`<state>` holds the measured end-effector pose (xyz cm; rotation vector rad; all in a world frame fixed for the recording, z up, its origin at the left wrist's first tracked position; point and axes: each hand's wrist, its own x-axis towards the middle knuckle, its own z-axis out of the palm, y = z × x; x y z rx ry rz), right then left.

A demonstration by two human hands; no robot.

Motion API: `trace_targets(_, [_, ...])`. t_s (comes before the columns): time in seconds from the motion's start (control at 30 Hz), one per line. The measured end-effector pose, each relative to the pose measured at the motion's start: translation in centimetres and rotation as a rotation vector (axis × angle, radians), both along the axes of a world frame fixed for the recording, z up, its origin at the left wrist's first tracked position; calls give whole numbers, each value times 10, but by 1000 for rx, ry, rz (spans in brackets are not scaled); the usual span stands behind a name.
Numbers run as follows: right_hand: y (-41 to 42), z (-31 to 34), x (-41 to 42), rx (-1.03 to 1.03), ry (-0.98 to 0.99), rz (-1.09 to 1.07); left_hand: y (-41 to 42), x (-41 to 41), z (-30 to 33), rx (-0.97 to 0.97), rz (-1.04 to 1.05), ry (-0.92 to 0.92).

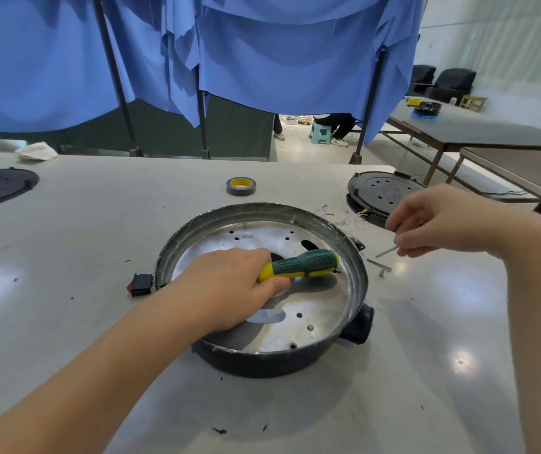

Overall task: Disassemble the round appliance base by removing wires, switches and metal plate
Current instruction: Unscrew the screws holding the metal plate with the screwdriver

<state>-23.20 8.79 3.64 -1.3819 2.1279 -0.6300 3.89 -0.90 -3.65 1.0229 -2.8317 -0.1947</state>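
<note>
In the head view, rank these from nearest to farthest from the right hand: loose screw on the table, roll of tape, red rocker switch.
From the right hand:
1. Loose screw, just below it, beside the base's right rim.
2. Roll of tape, behind the base, mid-table.
3. Red rocker switch, across the base, at its left rim.

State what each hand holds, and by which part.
Left hand grips the screwdriver at its handle's yellow end. Right hand pinches a thin metal rod by its upper end.
</note>
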Motion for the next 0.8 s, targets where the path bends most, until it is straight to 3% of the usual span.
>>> trace_targets(0.23, [-18,-37,-15,192,44,-90,0,0,0,3,4,-7])
trace_targets(0.47, [-27,-51,-18,8,52,-140,1,0,0,7,12,-16])
trace_targets(0.8, [-30,-64,-18,17,153,-117,2,1,1,-9,14,-18])
